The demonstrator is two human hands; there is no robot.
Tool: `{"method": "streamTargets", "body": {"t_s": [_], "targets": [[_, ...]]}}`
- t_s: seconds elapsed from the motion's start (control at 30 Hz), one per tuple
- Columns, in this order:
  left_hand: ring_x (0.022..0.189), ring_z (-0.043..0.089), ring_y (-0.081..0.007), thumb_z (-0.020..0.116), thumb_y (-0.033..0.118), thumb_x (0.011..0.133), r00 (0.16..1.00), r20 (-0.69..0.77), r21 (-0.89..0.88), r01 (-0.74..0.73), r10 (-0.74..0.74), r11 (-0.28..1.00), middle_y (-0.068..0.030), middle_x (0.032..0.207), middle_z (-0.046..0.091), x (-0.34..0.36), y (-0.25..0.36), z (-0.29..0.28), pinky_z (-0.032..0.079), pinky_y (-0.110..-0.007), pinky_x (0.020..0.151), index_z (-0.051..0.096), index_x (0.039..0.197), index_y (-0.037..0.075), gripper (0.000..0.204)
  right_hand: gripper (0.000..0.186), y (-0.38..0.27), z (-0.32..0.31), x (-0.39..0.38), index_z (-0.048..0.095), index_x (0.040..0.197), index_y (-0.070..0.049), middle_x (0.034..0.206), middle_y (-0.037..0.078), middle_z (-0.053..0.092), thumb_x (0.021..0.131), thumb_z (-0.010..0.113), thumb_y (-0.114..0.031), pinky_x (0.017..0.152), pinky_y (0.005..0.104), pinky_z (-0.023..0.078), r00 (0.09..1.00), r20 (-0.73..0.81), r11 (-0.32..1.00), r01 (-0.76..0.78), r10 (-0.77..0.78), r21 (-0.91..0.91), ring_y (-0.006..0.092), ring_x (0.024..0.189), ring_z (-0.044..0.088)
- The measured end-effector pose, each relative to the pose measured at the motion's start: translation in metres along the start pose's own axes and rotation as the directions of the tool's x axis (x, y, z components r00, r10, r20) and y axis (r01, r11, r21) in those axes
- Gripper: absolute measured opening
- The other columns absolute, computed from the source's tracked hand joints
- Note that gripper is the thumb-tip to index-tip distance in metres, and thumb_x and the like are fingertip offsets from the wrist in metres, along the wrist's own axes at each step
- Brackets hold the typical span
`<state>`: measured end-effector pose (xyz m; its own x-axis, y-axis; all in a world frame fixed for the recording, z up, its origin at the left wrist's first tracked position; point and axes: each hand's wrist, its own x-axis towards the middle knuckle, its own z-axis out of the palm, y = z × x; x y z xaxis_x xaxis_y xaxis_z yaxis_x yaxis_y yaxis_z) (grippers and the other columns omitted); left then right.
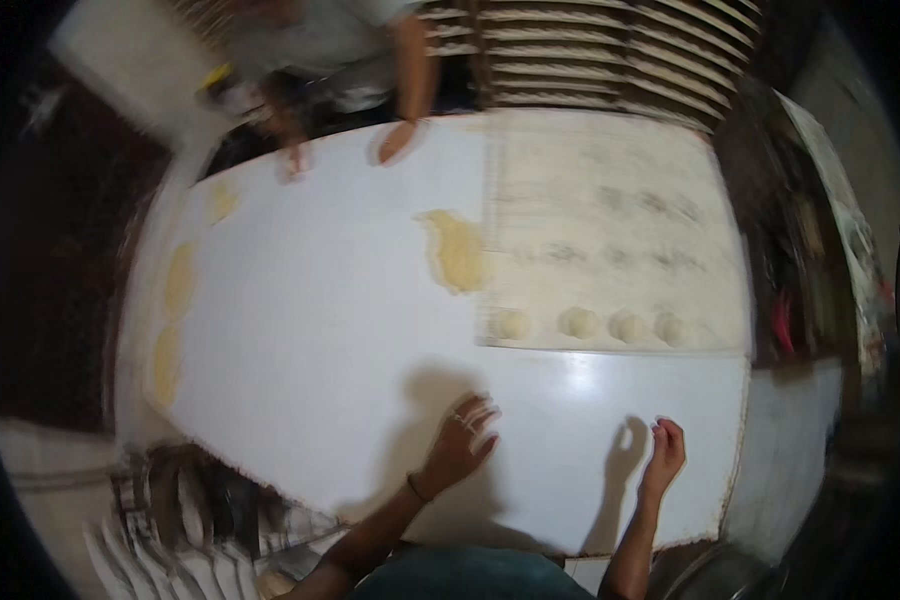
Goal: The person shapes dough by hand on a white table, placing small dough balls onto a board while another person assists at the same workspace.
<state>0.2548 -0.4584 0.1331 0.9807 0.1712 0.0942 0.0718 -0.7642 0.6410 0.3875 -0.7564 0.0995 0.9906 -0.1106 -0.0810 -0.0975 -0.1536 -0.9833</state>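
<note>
My left hand (pixel 465 430), blurred, hovers over the white table (pixel 320 300) near its front, fingers spread and slightly bent, with nothing visible in them. My right hand (pixel 668 445) is at the front right, fingers curled toward the thumb; whether they hold anything is too small to make out. Beyond my hands, several pale dough balls (pixel 578 322) sit in a row along the near edge of a flour-dusted board (pixel 550 160). An irregular yellow flattened piece (pixel 453 255) lies beside the board's left edge.
Several yellow flattened pieces (pixel 178 280) lie along the table's left edge. A co-worker (pixel 320 40) stands at the far side, both hands (pixel 395 142) at the table's edge. A slatted structure (pixel 620 60) is behind, dark shelving (pixel 790 250) at right, white slatted objects (pixel 170 550) lower left.
</note>
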Motion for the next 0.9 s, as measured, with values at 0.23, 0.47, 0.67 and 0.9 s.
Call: {"method": "streamTargets", "body": {"t_s": [0.23,0.47,0.67,0.9], "targets": [[0.124,0.045,-0.0242,0.059,0.023,0.090,0.887,-0.118,-0.298,0.398,-0.447,0.868,-0.0095,0.127,0.052,-0.195,-0.147,-0.099,0.036,-0.037,0.104,0.056,0.117,0.008,0.031,0.020,-0.016,0.172,-0.071,0.060,0.101,0.000,0.096,0.008,0.061,0.092,0.054,-0.018,0.079,0.0288,0.044,0.909,0.418,0.998,0.019,0.005,-0.052,0.0158,0.089,0.056],[0.093,0.049,-0.0094,0.057,0.023,0.091,-0.078,-0.404,-0.893,-0.180,-0.911,0.412,-0.0001,0.099,0.053,-0.258,-0.412,-0.254,0.041,-0.027,0.084,0.054,0.108,0.007,0.024,0.025,-0.055,0.311,-0.211,0.056,0.110,0.005,0.106,0.016,0.060,0.092,0.053,-0.014,0.080,0.0342,0.050,0.813,0.499,0.954,-0.271,0.300,-0.132,0.0234,0.094,0.059],[0.106,0.048,-0.0293,0.068,0.012,0.074,-0.488,-0.622,-0.780,0.316,-0.612,0.540,-0.0164,0.115,0.046,-0.285,-0.616,-0.389,0.038,-0.038,0.096,0.041,0.118,-0.009,0.055,0.023,-0.070,0.348,-0.231,0.057,0.108,0.001,0.103,0.013,0.062,0.092,0.054,-0.015,0.077,0.0323,0.049,0.788,0.563,0.968,-0.185,0.248,-0.168,0.0215,0.090,0.060],[0.116,0.044,-0.0387,0.060,0.002,0.071,-0.321,-0.885,-0.463,0.527,-0.337,0.713,-0.0253,0.121,0.046,-0.320,-0.667,-0.410,0.034,-0.041,0.102,0.036,0.126,-0.009,0.060,0.027,-0.098,0.413,-0.249,0.058,0.109,0.001,0.104,0.013,0.061,0.091,0.054,-0.019,0.079,0.0342,0.047,0.840,0.516,0.982,-0.098,0.168,-0.160,0.0223,0.092,0.058]]}}
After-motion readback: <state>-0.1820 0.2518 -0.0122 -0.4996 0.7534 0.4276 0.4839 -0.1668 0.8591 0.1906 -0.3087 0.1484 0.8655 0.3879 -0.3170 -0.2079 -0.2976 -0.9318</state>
